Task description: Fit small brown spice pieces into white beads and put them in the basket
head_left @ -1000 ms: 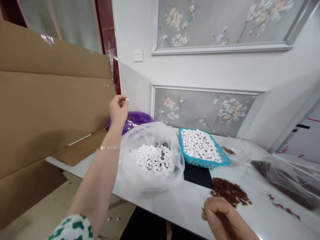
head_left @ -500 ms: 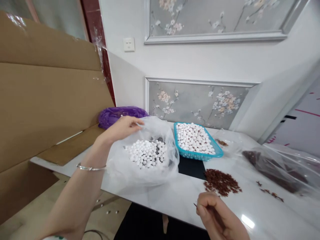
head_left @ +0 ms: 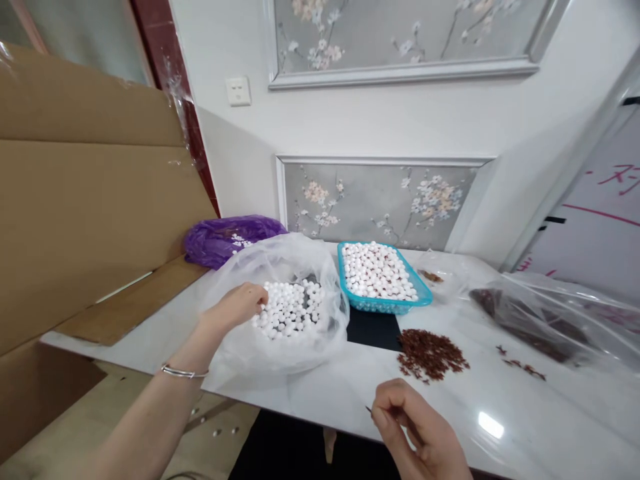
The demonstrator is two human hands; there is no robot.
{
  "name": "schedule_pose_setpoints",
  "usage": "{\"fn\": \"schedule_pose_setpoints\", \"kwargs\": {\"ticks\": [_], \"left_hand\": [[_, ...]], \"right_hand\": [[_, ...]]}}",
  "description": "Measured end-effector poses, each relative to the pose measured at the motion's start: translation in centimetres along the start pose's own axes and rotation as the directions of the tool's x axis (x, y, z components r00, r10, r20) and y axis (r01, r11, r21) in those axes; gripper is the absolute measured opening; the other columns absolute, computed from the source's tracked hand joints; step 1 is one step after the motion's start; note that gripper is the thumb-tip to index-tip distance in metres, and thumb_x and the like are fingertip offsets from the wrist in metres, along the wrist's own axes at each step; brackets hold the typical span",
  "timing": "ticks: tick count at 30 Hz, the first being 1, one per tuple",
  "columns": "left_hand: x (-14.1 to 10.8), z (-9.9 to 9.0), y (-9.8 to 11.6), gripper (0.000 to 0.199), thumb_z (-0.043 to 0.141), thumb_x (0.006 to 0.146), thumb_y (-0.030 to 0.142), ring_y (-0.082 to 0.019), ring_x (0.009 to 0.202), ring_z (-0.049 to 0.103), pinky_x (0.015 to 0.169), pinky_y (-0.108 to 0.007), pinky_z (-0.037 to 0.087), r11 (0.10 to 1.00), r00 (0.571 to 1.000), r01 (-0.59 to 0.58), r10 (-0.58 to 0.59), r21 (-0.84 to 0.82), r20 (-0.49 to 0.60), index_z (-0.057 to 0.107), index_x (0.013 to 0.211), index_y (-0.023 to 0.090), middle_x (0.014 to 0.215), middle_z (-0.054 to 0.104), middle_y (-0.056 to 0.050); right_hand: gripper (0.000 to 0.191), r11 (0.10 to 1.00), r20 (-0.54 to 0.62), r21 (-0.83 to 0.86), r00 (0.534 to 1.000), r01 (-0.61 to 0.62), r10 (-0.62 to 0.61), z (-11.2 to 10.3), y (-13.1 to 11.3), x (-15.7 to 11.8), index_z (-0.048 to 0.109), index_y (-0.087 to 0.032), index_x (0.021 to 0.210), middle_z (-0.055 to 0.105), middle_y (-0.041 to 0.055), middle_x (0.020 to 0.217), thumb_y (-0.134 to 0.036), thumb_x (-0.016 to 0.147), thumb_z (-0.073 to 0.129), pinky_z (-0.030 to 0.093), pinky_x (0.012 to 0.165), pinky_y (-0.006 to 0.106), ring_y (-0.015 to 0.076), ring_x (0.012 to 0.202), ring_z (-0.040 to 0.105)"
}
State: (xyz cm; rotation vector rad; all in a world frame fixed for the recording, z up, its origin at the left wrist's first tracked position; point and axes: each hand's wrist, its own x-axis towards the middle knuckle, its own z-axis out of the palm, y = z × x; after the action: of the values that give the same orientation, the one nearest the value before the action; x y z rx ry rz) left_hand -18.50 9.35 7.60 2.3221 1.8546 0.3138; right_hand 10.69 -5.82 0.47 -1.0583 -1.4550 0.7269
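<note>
My left hand (head_left: pixel 240 303), with a silver bangle on its wrist, dips into an open translucent white plastic bag (head_left: pixel 320 347). Its fingers are curled together against the small white balls (head_left: pixel 290 310) inside, and whether a ball is between them is hidden. Over the table's front edge, my right hand (head_left: pixel 413 427) pinches a tiny dark brown piece (head_left: pixel 369 409) between thumb and forefinger; only its thin tip sticks out. A pile of small reddish-brown pieces (head_left: pixel 433 355) lies just beyond this hand.
A blue basket (head_left: pixel 425 293) full of white balls stands at the back on a black sheet (head_left: pixel 373 328). Behind the white bag lies a purple bag (head_left: pixel 205 243) with more balls. Clear bags (head_left: pixel 550 320) of brown pieces lie at right. Cardboard (head_left: pixel 90 213) stands at left.
My left hand has gone down from the bag's rim to the balls inside, its fingers closing. The right hand keeps its pinch. The camera view has shifted slightly right.
</note>
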Motion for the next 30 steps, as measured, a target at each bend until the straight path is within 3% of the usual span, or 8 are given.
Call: {"fn": "schedule_pose_setpoints", "kwargs": {"ticks": [3,6,8,10,13,16,23,30], "left_hand": [[-0.4,-0.9,1.6,0.018,0.051,0.073,0.021,-0.024,0.077,0.061,0.068,-0.031,0.043,0.998,0.998,-0.042,0.039,-0.047,-0.058,0.068,0.079,0.018,0.083,0.069,-0.008],[-1.9,-1.1,5.1,0.020,0.053,0.079,0.028,-0.022,0.086,0.061,0.072,-0.030,0.045,0.916,0.987,-0.147,0.112,-0.374,-0.114,0.065,0.093,0.020,0.098,0.067,-0.007],[-3.5,0.0,8.1,0.017,0.061,0.077,0.029,-0.020,0.083,0.061,0.070,-0.028,0.046,0.658,0.985,-0.158,0.154,-0.736,-0.074,0.064,0.091,0.020,0.092,0.067,-0.006],[-5.3,2.0,11.3,0.014,0.069,0.072,0.023,-0.014,0.075,0.061,0.069,-0.024,0.046,0.342,0.979,-0.098,0.200,-0.935,-0.029,0.065,0.085,0.020,0.084,0.066,-0.003],[-7.4,5.8,14.9,0.013,0.070,0.073,0.019,-0.009,0.066,0.057,0.064,-0.020,0.045,-0.118,0.966,0.104,0.250,-0.988,0.071,0.065,0.085,0.020,0.076,0.063,0.000],[-8.0,9.0,16.7,0.007,0.068,0.076,0.019,-0.007,0.067,0.057,0.067,-0.017,0.045,-0.353,0.944,0.285,0.265,-0.891,0.196,0.067,0.082,0.018,0.077,0.063,0.000],[-7.0,11.9,17.3,0.008,0.066,0.078,0.020,-0.005,0.064,0.056,0.067,-0.016,0.045,-0.446,0.922,0.382,0.240,-0.809,0.303,0.068,0.084,0.015,0.076,0.061,0.000],[-7.1,12.0,17.7,0.018,0.059,0.083,0.028,-0.005,0.058,0.047,0.059,-0.017,0.040,-0.387,0.928,0.345,0.277,-0.855,0.250,0.063,0.076,0.012,0.064,0.051,0.001]], "right_hand": [[0.026,1.000,0.019,0.004,0.999,-0.029,0.029,-0.1,-0.1,0.1,0.049,-0.020,0.066,0.045,-0.0004,0.063,-0.037,0.086,0.051,0.038,0.053,0.022,0.0132,0.058,0.042],[0.025,0.997,0.025,0.027,0.997,-0.068,0.068,-0.3,-0.6,0.3,0.048,-0.020,0.067,0.043,-0.0010,0.064,-0.037,0.087,0.050,0.038,0.052,0.022,0.0127,0.057,0.042],[0.023,0.996,0.024,0.052,0.998,-0.067,0.066,-0.4,-1.1,0.4,0.048,-0.020,0.070,0.042,-0.0011,0.065,-0.034,0.088,0.048,0.037,0.052,0.022,0.0125,0.058,0.041],[0.021,0.997,0.016,0.065,0.999,-0.045,0.044,-0.7,-1.6,0.5,0.048,-0.020,0.072,0.043,-0.0008,0.066,-0.031,0.090,0.046,0.038,0.055,0.023,0.0125,0.059,0.042],[0.017,0.998,0.009,0.054,1.000,-0.018,0.017,-1.3,-2.3,0.6,0.048,-0.020,0.075,0.046,0.0001,0.070,-0.027,0.091,0.045,0.040,0.059,0.024,0.0130,0.064,0.046],[0.013,0.998,0.019,0.053,1.000,-0.021,0.020,-2.1,-2.7,0.7,0.050,-0.019,0.078,0.050,0.0009,0.074,-0.023,0.090,0.046,0.043,0.061,0.024,0.0130,0.067,0.050],[0.011,0.994,-0.016,0.003,0.994,-0.111,0.111,-2.7,-1.1,0.3,0.051,-0.018,0.079,0.051,-0.0009,0.071,-0.022,0.089,0.050,0.042,0.058,0.022,0.0111,0.064,0.049],[0.009,0.988,-0.011,0.041,0.989,-0.148,0.148,-2.5,-0.1,0.3,0.051,-0.019,0.080,0.052,-0.0022,0.073,-0.021,0.089,0.051,0.043,0.061,0.021,0.0101,0.066,0.051]]}}
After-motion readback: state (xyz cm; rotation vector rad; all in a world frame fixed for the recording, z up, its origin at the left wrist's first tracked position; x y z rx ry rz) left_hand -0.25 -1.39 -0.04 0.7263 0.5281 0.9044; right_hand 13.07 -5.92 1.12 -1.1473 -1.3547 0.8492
